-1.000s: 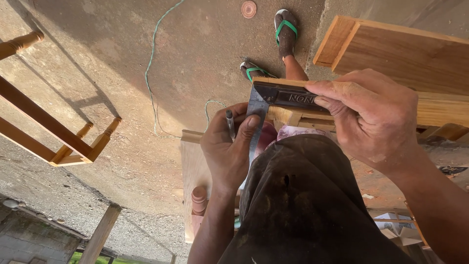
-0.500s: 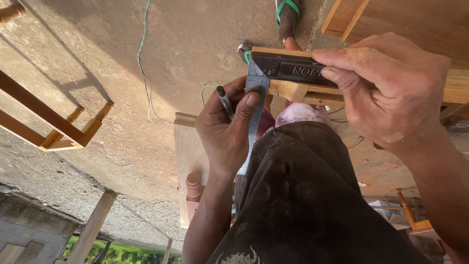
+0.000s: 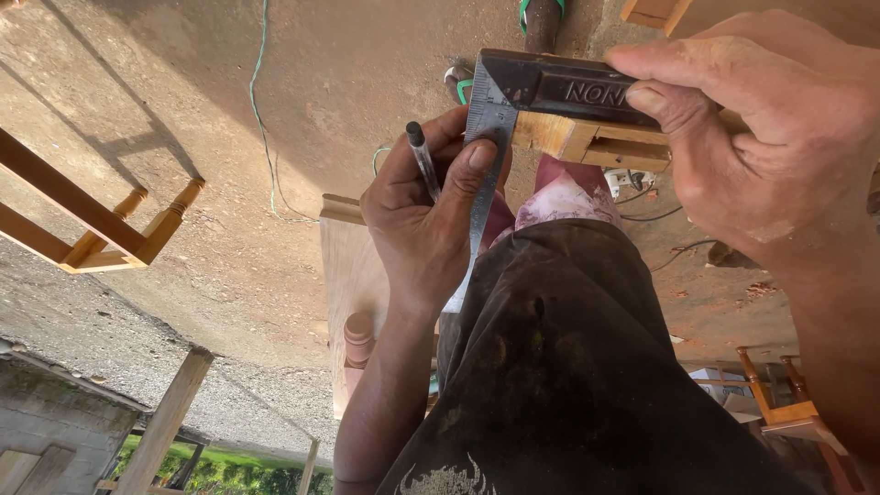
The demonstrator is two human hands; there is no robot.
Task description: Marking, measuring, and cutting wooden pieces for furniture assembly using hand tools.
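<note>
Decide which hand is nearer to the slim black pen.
Left. The left hand holds the slim black pen between its fingers; the right hand is apart to its right, gripping the dark handle of a metal square.

Left of the grip, a sunlit concrete floor (image 3: 229, 110) carries a green cord (image 3: 259, 119) and a wooden frame (image 3: 101, 229); grass (image 3: 229, 472) lies beyond.

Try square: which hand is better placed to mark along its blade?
Left. The left hand holds the pen beside the blade; the right hand pins the stock on the wood piece.
</note>
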